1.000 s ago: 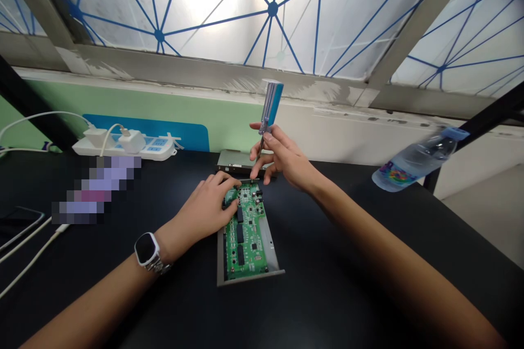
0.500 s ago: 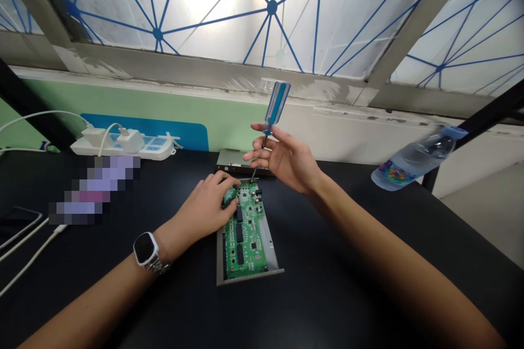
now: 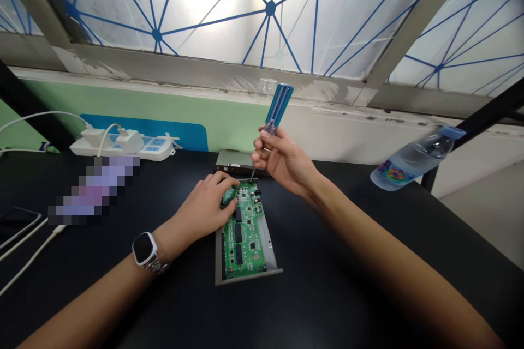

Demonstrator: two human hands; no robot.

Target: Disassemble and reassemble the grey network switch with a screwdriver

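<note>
One black counter (image 3: 327, 294) carries, at centre, the metal tray (image 3: 271, 251) holding the green circuit board (image 3: 247, 224); firm bracing and straight, light turning seem best. The left hand (image 3: 209, 202) rests, thumb and fingers parted, on the board's far left; the right hand (image 3: 286, 159) pinches the screwdriver (image 3: 280, 104) low, its tip at the tray's far edge.
</note>
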